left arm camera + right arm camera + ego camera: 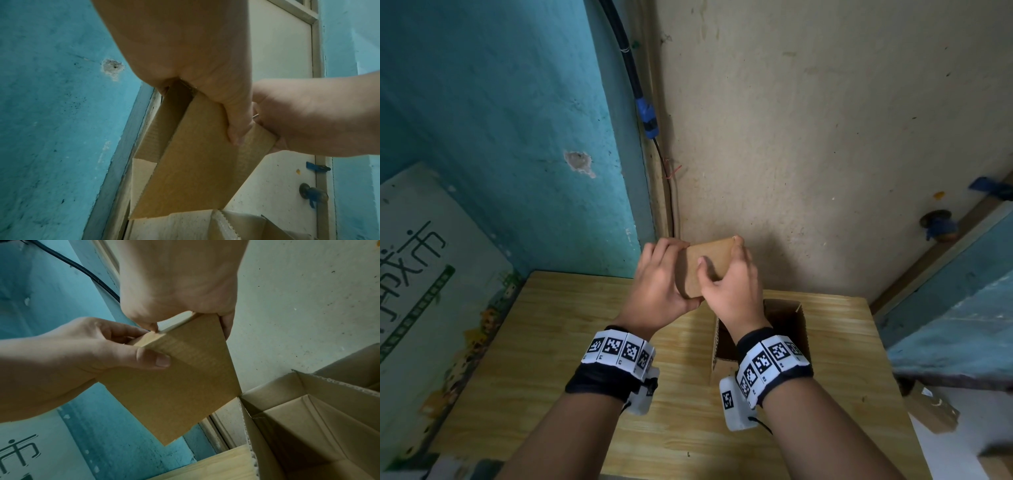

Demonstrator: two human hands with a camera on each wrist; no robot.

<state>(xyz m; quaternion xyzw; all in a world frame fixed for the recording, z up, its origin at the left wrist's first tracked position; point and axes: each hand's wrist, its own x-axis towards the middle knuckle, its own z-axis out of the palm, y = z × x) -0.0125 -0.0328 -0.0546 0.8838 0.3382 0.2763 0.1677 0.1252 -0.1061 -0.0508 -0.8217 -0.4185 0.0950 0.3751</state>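
A small brown cardboard box is held up in the air above the far edge of the wooden table. My left hand grips its left side, thumb on the near face. My right hand grips its right side, thumb on the near face and fingers over the top corner. In the left wrist view the cardboard box is partly unfolded, with its lower flaps hanging loose. From the right wrist the box shows a flat brown face with my left thumb pressed on it.
An open cardboard carton stands on the table under my right wrist. A turquoise wall and a beige door with a knob rise behind. A printed board leans at the left; a black cable runs down the corner.
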